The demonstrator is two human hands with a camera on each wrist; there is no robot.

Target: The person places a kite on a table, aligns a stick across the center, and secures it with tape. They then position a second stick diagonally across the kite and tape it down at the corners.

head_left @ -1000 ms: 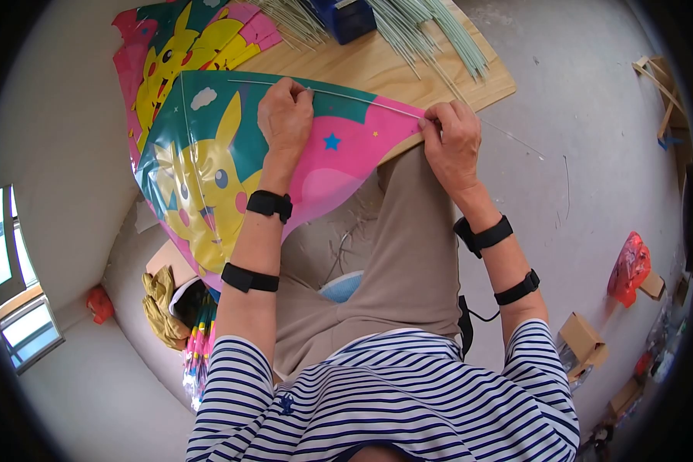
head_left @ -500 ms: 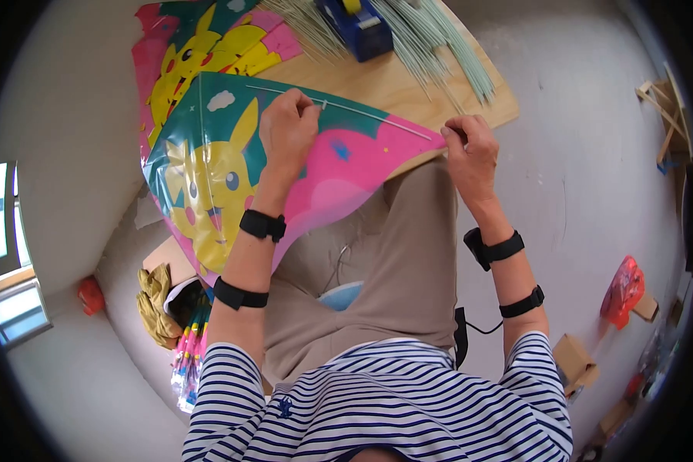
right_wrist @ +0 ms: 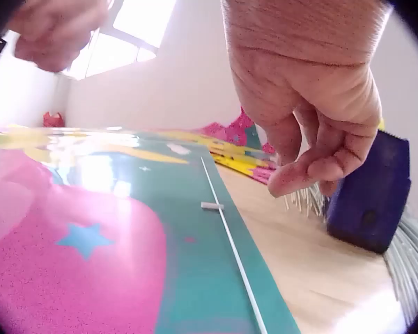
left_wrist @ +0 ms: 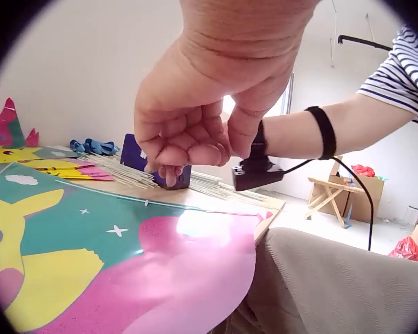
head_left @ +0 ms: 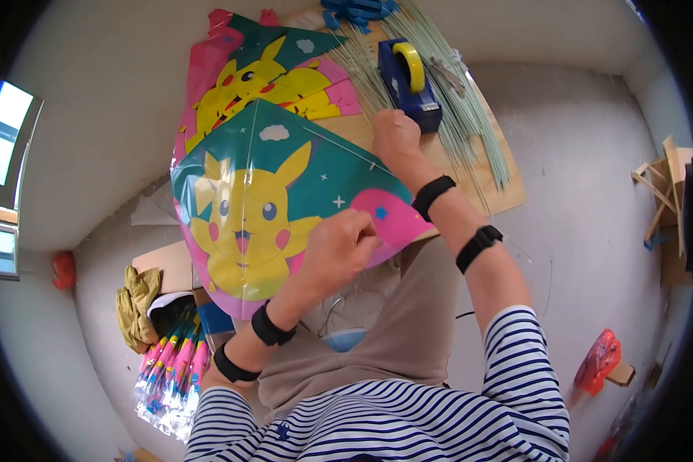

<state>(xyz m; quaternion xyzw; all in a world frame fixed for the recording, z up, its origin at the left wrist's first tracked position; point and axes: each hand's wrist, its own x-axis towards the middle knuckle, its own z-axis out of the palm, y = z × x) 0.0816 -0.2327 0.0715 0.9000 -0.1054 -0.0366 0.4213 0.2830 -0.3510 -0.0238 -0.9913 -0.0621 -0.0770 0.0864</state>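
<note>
A kite sheet (head_left: 208, 181) with a yellow cartoon figure on green and pink lies across the board, its lower part over the person's lap. Along its upper right edge runs a thin pale rod (right_wrist: 230, 240) with a small white piece (right_wrist: 212, 206) across it. My left hand (head_left: 343, 250) hovers over the pink part, fingers loosely curled and nothing visible in them. Beside the tape dispenser (head_left: 408, 85), blue with a yellow roll, my right hand (head_left: 396, 138) hangs just past the kite's edge. Its fingers (right_wrist: 299, 177) droop loosely above the wood, holding nothing visible.
More printed sheets (head_left: 273, 81) lie at the far left of the wooden board (head_left: 500, 196). Bundles of pale thin sticks (head_left: 470, 131) fan out around the dispenser, with a blue ribbon bundle (head_left: 358, 11) behind. Wrapped colourful packs (head_left: 169, 369) stand at lower left.
My right hand has left the kite's right tip and moved up and left to the dispenser. My left hand has come off the rod, down and right. The head view has shifted.
</note>
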